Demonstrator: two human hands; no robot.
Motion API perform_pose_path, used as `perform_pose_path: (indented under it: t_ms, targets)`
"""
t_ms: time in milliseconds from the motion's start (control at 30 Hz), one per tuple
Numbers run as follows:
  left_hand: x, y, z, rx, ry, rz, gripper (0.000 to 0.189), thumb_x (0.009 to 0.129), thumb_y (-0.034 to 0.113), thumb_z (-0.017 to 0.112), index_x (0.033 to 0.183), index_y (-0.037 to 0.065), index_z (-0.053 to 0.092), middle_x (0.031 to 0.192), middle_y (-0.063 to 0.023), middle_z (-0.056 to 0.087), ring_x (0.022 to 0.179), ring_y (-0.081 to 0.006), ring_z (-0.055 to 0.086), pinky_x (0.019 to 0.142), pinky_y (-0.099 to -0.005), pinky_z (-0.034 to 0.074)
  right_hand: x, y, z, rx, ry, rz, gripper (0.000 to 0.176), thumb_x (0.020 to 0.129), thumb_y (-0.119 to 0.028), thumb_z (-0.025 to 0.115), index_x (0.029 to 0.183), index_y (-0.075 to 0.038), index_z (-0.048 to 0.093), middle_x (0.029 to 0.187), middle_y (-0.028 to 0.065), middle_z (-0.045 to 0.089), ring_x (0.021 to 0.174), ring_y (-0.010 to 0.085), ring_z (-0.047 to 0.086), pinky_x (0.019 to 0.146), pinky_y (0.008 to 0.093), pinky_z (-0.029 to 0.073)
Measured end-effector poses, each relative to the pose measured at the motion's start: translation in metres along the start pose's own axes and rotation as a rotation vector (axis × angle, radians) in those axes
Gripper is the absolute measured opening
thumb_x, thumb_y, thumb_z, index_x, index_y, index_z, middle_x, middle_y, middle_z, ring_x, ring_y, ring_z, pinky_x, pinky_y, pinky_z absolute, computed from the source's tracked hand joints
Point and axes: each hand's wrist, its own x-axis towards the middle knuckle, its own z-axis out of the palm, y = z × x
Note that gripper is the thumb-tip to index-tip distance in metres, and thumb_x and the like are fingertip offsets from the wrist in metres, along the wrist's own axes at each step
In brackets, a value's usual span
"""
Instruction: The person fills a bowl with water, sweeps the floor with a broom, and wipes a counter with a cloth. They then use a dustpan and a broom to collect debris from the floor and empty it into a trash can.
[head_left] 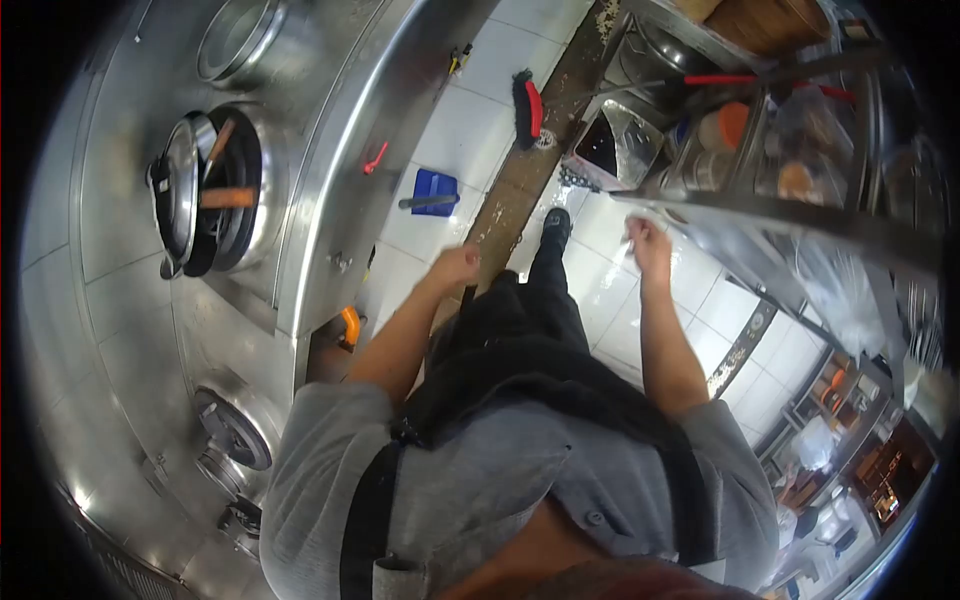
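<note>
My left hand [457,266] hangs in front of my body, its fingers curled into a loose fist with nothing showing in them. Below it on the white tiles lies a blue dustpan [436,192] with a grey handle. On the other side, my right hand [650,248] is held out with bent fingers pinched together. A small whitish bit shows at its fingertips, too blurred to make out. Between the hands is my black apron [510,330], with one dark shoe [557,224] stepping forward on the floor.
A red-backed brush [528,108] is by a brown floor channel [500,205]. To the left runs a steel stove counter [345,150] with stacked pans [183,190]. A steel shelf rack [800,215] with containers borders the right, beside a square metal bin [622,140].
</note>
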Motion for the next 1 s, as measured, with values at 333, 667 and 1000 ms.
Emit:
perform_pose_path:
  t_ms: [333, 667, 1000]
  targets:
    - [0.034, -0.018, 0.045, -0.126, -0.02, -0.181, 0.034, 0.077, 0.023, 0.059, 0.109, 0.009, 0.061, 0.093, -0.0113, 0.066, 0.083, -0.025, 0.063, 0.076, -0.0329, 0.05, 0.408, 0.015, -0.045, -0.12, 0.712, 0.184, 0.067, 0.072, -0.04, 0.071, 0.102, 0.016, 0.054, 0.085, 0.0213, 0.064, 0.062, 0.0248, 0.063, 0.058, 0.0318, 0.05]
    - [0.087, 0.035, 0.021, -0.184, -0.097, -0.386, 0.032, 0.078, 0.02, 0.059, 0.107, 0.007, 0.062, 0.095, -0.0105, 0.066, 0.087, -0.0225, 0.063, 0.079, -0.0313, 0.05, 0.502, 0.045, -0.081, 0.371, 0.746, 0.296, 0.04, 0.072, -0.019, 0.074, 0.097, 0.007, 0.056, 0.086, 0.0129, 0.059, 0.064, 0.0181, 0.056, 0.055, 0.0285, 0.045]
    - [0.231, 0.146, -0.037, -0.238, 0.212, 0.209, 0.042, 0.077, 0.016, 0.058, 0.117, 0.003, 0.054, 0.111, -0.0191, 0.058, 0.103, -0.0337, 0.055, 0.09, -0.0391, 0.044, 0.373, -0.134, 0.017, 0.623, 0.382, -0.304, 0.019, 0.08, -0.01, 0.068, 0.092, 0.002, 0.058, 0.086, 0.0047, 0.06, 0.077, 0.0132, 0.057, 0.075, 0.0264, 0.045]
